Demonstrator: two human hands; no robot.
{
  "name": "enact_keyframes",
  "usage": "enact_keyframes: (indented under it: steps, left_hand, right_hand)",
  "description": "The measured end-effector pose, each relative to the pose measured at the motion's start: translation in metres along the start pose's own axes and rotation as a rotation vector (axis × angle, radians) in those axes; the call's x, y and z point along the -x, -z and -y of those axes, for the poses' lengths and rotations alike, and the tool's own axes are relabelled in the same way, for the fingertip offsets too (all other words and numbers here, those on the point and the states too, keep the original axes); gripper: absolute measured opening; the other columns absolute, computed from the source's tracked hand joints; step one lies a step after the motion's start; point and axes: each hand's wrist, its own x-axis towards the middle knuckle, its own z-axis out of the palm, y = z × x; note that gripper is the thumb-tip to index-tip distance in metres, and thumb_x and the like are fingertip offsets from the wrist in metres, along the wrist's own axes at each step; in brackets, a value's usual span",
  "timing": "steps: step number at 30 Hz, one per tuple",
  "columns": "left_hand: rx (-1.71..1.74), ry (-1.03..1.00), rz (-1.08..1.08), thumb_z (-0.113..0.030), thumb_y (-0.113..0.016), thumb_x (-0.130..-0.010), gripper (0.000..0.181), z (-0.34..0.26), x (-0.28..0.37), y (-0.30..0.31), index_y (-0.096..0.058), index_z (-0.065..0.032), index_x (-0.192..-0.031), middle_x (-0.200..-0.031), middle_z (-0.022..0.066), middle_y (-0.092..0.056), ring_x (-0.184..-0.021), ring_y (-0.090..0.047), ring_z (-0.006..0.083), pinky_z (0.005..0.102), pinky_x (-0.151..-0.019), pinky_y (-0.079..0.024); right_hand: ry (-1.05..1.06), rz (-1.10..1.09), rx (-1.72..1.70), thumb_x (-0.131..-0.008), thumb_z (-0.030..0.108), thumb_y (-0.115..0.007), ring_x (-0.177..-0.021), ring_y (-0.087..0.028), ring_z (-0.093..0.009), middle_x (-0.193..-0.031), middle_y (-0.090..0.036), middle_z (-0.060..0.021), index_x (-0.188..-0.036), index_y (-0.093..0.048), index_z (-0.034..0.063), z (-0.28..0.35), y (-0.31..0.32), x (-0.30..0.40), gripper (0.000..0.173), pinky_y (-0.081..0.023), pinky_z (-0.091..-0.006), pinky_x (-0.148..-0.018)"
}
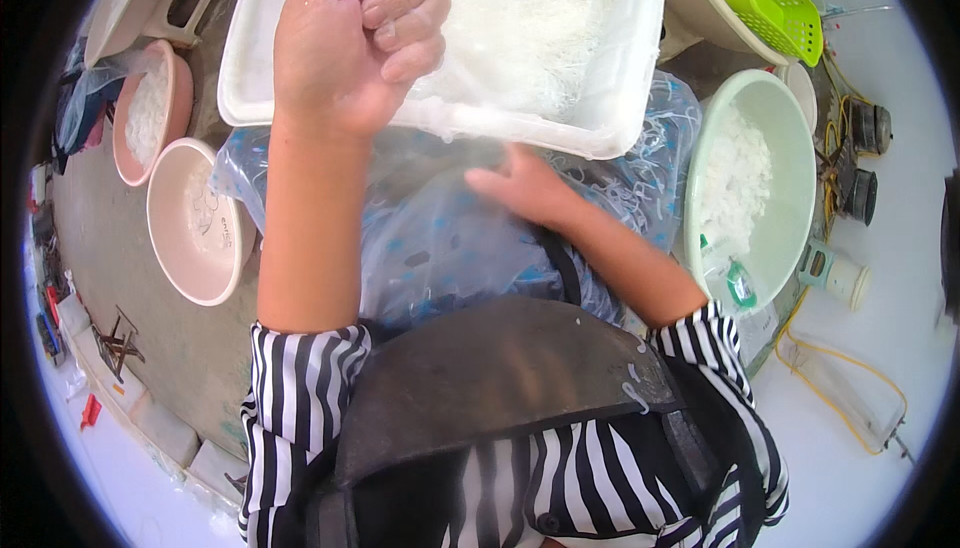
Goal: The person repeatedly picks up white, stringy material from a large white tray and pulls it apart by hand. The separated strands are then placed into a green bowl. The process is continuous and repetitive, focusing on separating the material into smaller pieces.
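Note:
My left hand [360, 37] is raised over the left part of a white plastic tray [247, 75], its fingers curled in; whether something is pinched in them cannot be told. Wet, translucent white strands [525, 45] fill much of the tray. Just below the tray's near rim is my right hand [517, 180], blurred, over a clear plastic sheet [450, 248] with blue spots that covers my lap. Its fingertips are partly lost in the blur. Loose white strands [637, 188] cling to the sheet at the right.
On the right stands a pale green basin [697, 195] with white material and a green object. A bright green basket [776, 7] rests on a large tub at the upper right. Two pink basins [169, 248] stand on the floor at the left. A yellow cable [832, 398] lies at the right.

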Motion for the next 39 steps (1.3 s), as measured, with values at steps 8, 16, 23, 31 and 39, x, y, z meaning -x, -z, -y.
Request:
enact_keyframes:
  steps: [8, 16, 23, 31, 39]
  left_hand:
    - [-0.039, 0.046, -0.071, -0.032, -0.04, -0.094, 0.034, 0.008, 0.025, 0.039, -0.034, -0.0149, -0.066, -0.054, -0.005, -0.024, -0.044, -0.022, 0.0074, 0.021, -0.035, -0.017]
    - [-0.609, 0.128, -0.246, -0.049, -0.043, -0.09, 0.044, 0.046, 0.035, -0.03, -0.046, -0.0109, -0.069, -0.057, -0.0014, -0.04, -0.05, -0.04, 0.0092, 0.0223, -0.037, -0.027]
    - [-0.606, 0.246, 0.151, -0.048, -0.035, -0.093, 0.045, 0.008, 0.004, -0.106, -0.044, -0.0131, -0.067, -0.049, -0.0021, -0.034, -0.037, -0.027, 0.0094, 0.0248, -0.033, -0.018]
    - [-1.494, -0.238, 0.415, -0.034, -0.041, -0.091, 0.029, -0.049, 0.014, -0.101, -0.052, -0.0095, -0.079, -0.065, 0.0035, -0.046, -0.056, -0.042, 0.0185, 0.0313, -0.048, -0.032]
    - [-1.87, -0.794, 1.065, -0.02, -0.048, -0.088, 0.019, 0.056, -0.003, -0.06, -0.06, -0.0059, -0.091, -0.081, 0.0091, -0.058, -0.075, -0.057, 0.0276, 0.0378, -0.064, -0.046]
  right_hand:
    - [0.01, 0.217, -0.274, -0.082, 0.013, -0.059, -0.076, -0.05, -0.008, -0.1, -0.06, -0.005, -0.091, -0.059, 0.0014, 0.005, 0.017, 0.021, 0.015, -0.042, -0.023, -0.068]
    - [0.667, -0.229, 0.332, -0.068, -0.006, -0.057, -0.067, -0.052, -0.011, -0.079, -0.059, -0.0057, -0.073, -0.054, 0.0032, 0.136, 0.072, 0.079, 0.011, -0.041, -0.0229, -0.06]
    - [1.113, -0.495, 0.159, -0.071, 0.007, -0.069, -0.085, -0.054, -0.016, -0.093, -0.056, -0.0072, -0.106, -0.047, 0.0015, 0.204, 0.124, 0.044, 0.041, -0.044, -0.0289, -0.073]
    - [0.588, -0.073, 0.249, -0.093, 0.029, -0.045, -0.063, -0.053, -0.022, -0.068, -0.056, -0.0118, -0.1, -0.059, 0.0054, 0.16, 0.104, -0.002, 0.028, -0.041, -0.0326, -0.06]
    - [0.484, -0.117, 0.435, -0.079, 0.016, -0.062, -0.121, -0.04, -0.032, -0.131, -0.042, -0.0204, -0.132, -0.038, 0.0051, 0.095, 0.149, 0.04, 0.059, -0.028, -0.0417, -0.103]
